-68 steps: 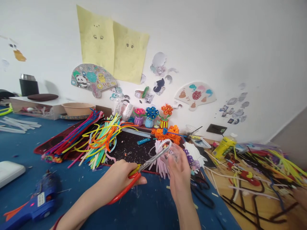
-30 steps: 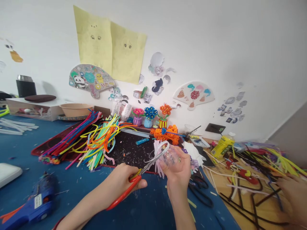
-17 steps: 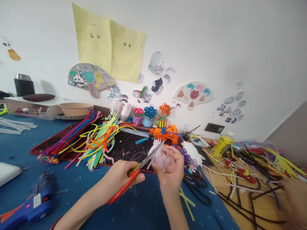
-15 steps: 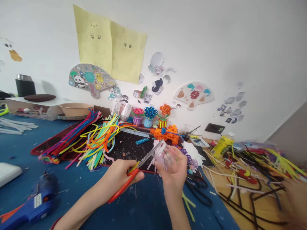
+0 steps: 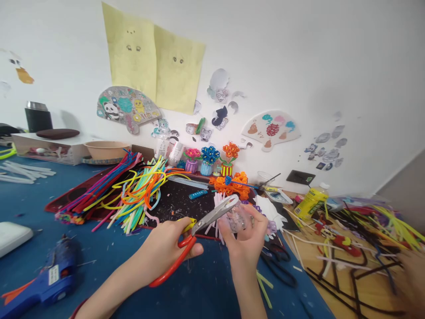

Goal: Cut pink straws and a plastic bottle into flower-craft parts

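Observation:
My left hand (image 5: 168, 248) is closed round the handles of a pair of scissors (image 5: 212, 215) with a red and a yellow grip. Their metal blades point up and to the right, with the tips at the top of a clear plastic piece (image 5: 237, 218). It looks like a small cup or the end of a bottle, and my right hand (image 5: 248, 237) grips it between thumb and fingers. Whether the blades are through its edge I cannot tell. Behind it, pale pink strips (image 5: 217, 199) lie on a dark tray (image 5: 175, 204).
Bundled pipe cleaners (image 5: 139, 186) lie left of the tray, with a blue glue gun (image 5: 55, 270) nearer me. Black scissors (image 5: 279, 266) lie to the right. Potted pipe-cleaner flowers (image 5: 210, 156) line the wall. A yellow bottle (image 5: 311, 201) and another person's hand (image 5: 413, 270) are far right.
The scissors have turned, so their blades show broader, and their tips have moved right. The right hand and plastic piece have shifted slightly right. The whole view has moved a little too.

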`<state>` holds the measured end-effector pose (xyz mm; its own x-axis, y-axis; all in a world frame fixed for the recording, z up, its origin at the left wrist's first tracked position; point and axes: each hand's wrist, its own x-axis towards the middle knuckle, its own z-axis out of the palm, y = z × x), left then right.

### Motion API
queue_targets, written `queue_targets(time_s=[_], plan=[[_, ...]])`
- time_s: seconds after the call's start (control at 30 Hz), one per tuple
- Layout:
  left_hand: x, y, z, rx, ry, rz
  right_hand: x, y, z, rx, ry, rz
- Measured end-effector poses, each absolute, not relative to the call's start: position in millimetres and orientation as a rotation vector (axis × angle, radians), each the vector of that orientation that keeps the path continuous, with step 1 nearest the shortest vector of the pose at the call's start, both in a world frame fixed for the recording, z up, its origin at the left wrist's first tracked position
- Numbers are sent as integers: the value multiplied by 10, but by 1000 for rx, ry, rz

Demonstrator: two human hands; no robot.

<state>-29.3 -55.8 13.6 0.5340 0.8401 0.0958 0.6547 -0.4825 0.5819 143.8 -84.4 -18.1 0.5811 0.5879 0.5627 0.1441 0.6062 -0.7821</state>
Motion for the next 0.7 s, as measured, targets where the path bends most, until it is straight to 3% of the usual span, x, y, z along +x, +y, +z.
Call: queue_targets(time_s=[0.7], plan=[[-359,-609,132,2329,1218,416,1369,-821,-232,-883,-1166,-24]])
